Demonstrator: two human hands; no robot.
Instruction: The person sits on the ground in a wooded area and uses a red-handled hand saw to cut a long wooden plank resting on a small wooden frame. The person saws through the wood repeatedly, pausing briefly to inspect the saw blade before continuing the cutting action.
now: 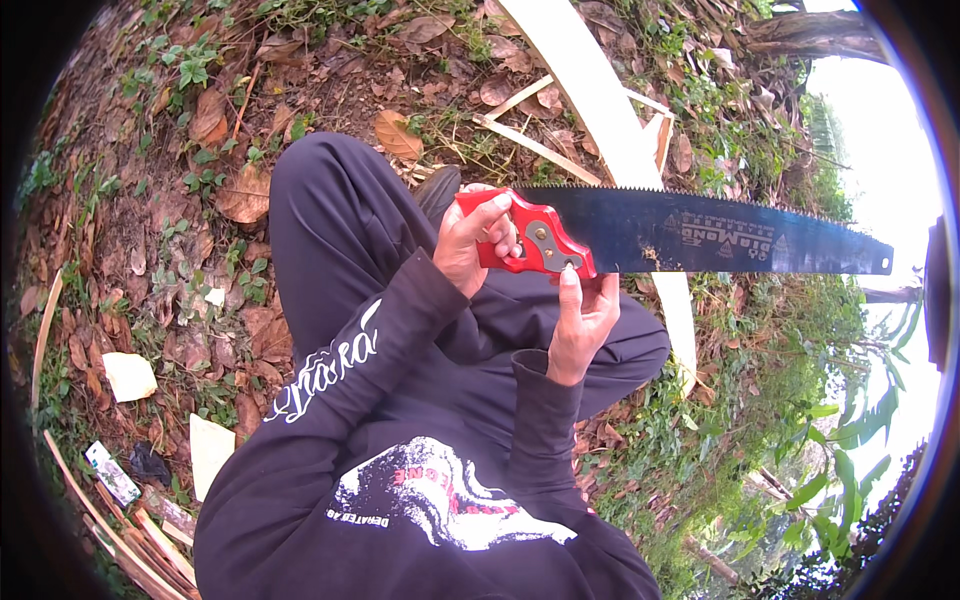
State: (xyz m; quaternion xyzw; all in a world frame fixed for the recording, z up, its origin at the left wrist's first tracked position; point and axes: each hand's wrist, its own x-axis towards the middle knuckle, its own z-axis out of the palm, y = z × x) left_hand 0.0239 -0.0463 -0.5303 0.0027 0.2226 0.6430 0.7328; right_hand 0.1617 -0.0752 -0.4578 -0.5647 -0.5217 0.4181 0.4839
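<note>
A handsaw [640, 230] with a dark blue blade lies across the view in front of me, its toothed edge turned away and its tip pointing right. My left hand [465, 240] is wrapped around its red handle [525, 215], fingers through the grip opening. At the handle's lower corner, where it meets the blade, my right hand [585, 320] pinches it. The right thumb presses on a bolt in the grey metal plate [543, 240], while the other fingers are partly hidden behind the handle. Some sawdust clings to the blade.
Beyond the saw, a long pale board [585, 85] runs over leaf-covered ground, with thin wooden strips [530, 145] beside it. My folded legs [335, 220] are beneath my hands. Wood offcuts [130, 377] and a pile of sticks [150, 550] lie at left.
</note>
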